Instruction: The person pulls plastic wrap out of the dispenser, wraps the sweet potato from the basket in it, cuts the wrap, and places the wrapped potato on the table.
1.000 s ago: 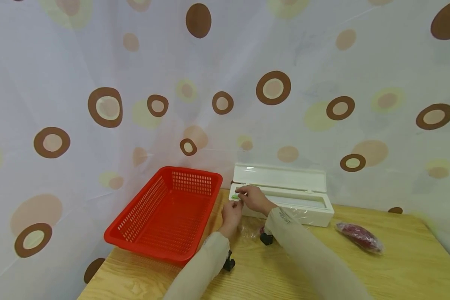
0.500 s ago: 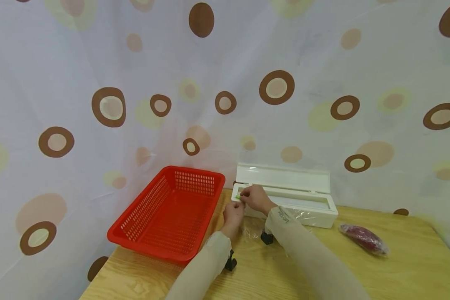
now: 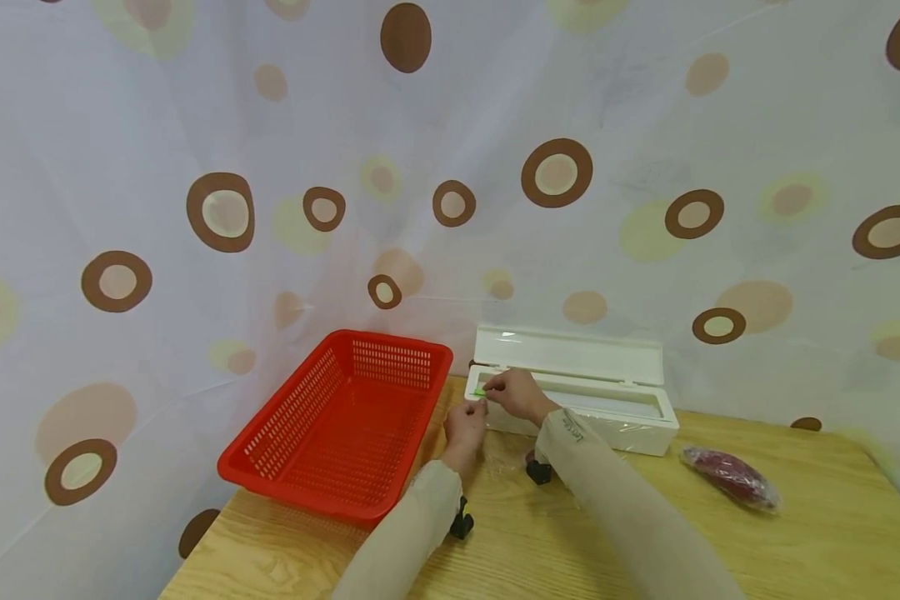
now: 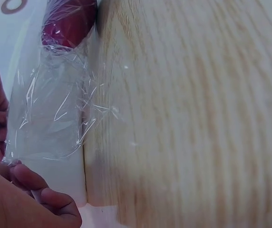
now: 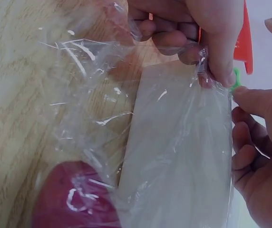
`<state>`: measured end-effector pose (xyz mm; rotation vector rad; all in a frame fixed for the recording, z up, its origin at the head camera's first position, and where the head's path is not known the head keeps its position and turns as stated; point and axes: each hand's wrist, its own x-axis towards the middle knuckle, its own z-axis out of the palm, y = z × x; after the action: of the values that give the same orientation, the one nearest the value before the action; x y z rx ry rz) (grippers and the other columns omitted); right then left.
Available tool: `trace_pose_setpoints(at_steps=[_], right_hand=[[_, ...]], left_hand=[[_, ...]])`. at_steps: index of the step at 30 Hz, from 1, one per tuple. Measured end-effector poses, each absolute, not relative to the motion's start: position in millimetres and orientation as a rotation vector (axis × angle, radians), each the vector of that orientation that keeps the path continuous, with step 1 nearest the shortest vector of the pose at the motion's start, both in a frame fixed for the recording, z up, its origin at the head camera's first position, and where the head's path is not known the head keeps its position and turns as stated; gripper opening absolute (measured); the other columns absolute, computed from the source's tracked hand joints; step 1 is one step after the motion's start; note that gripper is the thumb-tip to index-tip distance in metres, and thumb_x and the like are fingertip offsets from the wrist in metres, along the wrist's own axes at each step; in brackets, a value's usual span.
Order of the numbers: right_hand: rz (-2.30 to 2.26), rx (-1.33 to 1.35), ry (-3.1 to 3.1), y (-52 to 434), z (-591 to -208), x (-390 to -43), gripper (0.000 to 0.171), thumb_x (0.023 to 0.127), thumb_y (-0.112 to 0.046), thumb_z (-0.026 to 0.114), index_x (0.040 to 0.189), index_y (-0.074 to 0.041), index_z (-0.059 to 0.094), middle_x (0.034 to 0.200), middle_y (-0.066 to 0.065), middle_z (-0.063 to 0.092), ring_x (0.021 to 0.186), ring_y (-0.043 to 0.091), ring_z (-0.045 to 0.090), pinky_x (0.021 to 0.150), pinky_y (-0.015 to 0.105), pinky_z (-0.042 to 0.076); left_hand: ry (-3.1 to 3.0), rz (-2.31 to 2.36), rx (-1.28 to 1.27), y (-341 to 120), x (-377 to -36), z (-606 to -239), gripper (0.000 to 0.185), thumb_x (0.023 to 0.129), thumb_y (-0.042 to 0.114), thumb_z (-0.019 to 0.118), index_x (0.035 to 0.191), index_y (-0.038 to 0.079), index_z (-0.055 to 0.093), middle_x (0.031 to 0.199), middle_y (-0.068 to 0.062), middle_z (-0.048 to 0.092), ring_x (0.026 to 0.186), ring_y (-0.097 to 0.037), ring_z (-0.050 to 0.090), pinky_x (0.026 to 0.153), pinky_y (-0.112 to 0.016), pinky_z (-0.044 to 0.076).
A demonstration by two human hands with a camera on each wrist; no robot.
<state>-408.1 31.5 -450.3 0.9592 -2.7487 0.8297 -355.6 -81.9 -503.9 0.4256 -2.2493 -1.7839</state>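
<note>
A white cling film dispenser (image 3: 637, 435) stands at the back of the table with its lid raised. At its left end my left hand (image 3: 465, 429) pinches the edge of the clear film (image 4: 45, 114) between thumb and fingers. Close beside it, my right hand (image 3: 517, 396) has its fingertips on a small green slider (image 5: 236, 80) at the dispenser's edge. The film hangs over the dispenser's front and onto the table. A dark red, elongated vegetable (image 5: 76, 199) lies under or in the film in front of the dispenser, mostly hidden by my right arm in the head view.
A red plastic basket (image 3: 249, 483) stands on the left of the wooden table (image 3: 817, 550). Another dark red vegetable (image 3: 731, 477), wrapped in film, lies right of the dispenser. A patterned curtain (image 3: 450, 125) hangs right behind.
Both hands stay at the dispenser's left end, the right at the green slider throughout. The view shifts slightly, so everything sits a little further right in it.
</note>
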Motion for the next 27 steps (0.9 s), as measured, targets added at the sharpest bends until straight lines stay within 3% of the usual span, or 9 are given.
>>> trace_pose_setpoints(at_steps=[11, 18, 27], right_hand=[[0.922, 0.980, -2.734, 33.8, -454.0, -413.8, 0.014, 0.089, -0.013, 0.065, 0.093, -0.004, 0.074, 0.087, 0.006, 0.071, 0.078, 0.016, 0.061, 0.069, 0.031, 0.048], [0.959, 0.969, -2.751, 33.7, -454.0, -414.5, 0.013, 0.090, -0.014, 0.064, 0.090, -0.005, 0.073, 0.077, 0.001, 0.066, 0.065, 0.012, 0.051, 0.060, 0.029, 0.043], [0.855, 1.028, -2.719, 34.8, -451.4, -413.2, 0.012, 0.089, -0.011, 0.064, 0.088, -0.003, 0.073, 0.079, 0.003, 0.068, 0.072, 0.016, 0.057, 0.066, 0.033, 0.047]], left_hand=[[-2.199, -1.752, 0.389, -81.3, -355.0, -506.4, 0.024, 0.094, 0.021, 0.057, 0.079, 0.005, 0.068, 0.071, 0.002, 0.056, 0.067, -0.015, 0.047, 0.061, -0.027, 0.038], [-2.179, -1.788, 0.354, -83.4, -354.6, -506.6, 0.024, 0.094, 0.023, 0.057, 0.079, 0.005, 0.065, 0.068, 0.002, 0.052, 0.065, -0.014, 0.046, 0.059, -0.026, 0.038], [-2.175, -1.753, 0.421, -87.7, -353.9, -503.4, 0.026, 0.092, 0.024, 0.060, 0.072, 0.008, 0.063, 0.064, 0.002, 0.050, 0.063, -0.014, 0.045, 0.057, -0.026, 0.037]])
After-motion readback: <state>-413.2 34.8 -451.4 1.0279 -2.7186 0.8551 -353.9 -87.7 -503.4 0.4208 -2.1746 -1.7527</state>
